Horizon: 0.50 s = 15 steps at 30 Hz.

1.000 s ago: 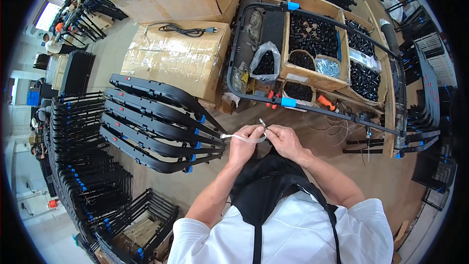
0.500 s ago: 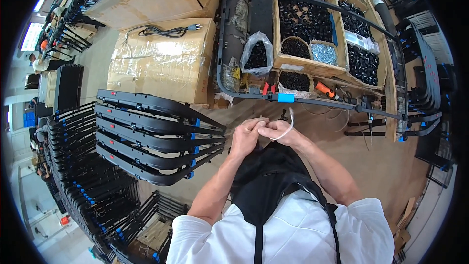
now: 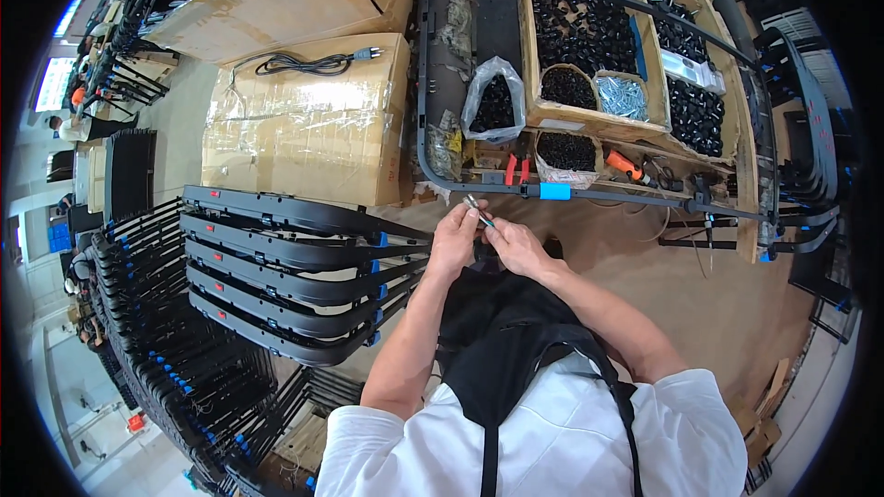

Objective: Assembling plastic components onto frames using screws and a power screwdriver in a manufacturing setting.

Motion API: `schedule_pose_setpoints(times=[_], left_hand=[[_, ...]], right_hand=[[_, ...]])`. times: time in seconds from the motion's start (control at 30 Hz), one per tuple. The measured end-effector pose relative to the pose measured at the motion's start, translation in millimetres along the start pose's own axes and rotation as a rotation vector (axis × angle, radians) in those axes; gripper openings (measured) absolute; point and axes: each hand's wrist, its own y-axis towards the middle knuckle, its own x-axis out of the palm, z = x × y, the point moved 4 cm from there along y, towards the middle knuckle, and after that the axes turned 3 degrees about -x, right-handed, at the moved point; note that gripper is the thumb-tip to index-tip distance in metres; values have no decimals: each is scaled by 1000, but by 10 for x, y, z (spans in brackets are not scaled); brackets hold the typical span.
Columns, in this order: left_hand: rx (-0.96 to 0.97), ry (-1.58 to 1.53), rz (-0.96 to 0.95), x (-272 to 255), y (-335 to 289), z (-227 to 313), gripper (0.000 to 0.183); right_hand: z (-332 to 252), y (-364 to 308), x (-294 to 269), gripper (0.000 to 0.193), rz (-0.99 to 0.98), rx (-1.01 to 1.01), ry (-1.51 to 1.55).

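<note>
My left hand (image 3: pixel 455 241) and my right hand (image 3: pixel 517 247) meet in front of my black apron, just short of the frame's near bar. Between their fingertips is a slim metal piece (image 3: pixel 472 203), silvery at its far tip and darker toward the right fingers. Its exact kind is too small to make out. Both hands are closed in a pinch around it. Beyond them, a black tubular frame (image 3: pixel 635 196) with blue clips lies over the workbench. Red-handled pliers (image 3: pixel 517 168) rest just behind its near bar.
Wooden bins hold black plastic parts (image 3: pixel 580 32) and silver screws (image 3: pixel 622 98). A clear bag (image 3: pixel 494 101) and an orange-bodied tool (image 3: pixel 624 164) are close by. Cardboard boxes (image 3: pixel 295 129) stand at the left, beyond stacked black frames (image 3: pixel 276 267). Other people are far left.
The white strip that curved up from my right hand no longer shows. A slim metal piece now sticks out between my fingertips. The whole view has shifted slightly.
</note>
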Motion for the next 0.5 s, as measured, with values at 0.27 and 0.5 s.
schedule_pose_setpoints(times=[0.27,0.5], left_hand=[[-74,129,-94,-101,174,60,31],[-117,323,-132,-164,229,162,38]], right_hand=[[-25,55,112,33,35,20,44],[-9,108,210,34,8,56,5]])
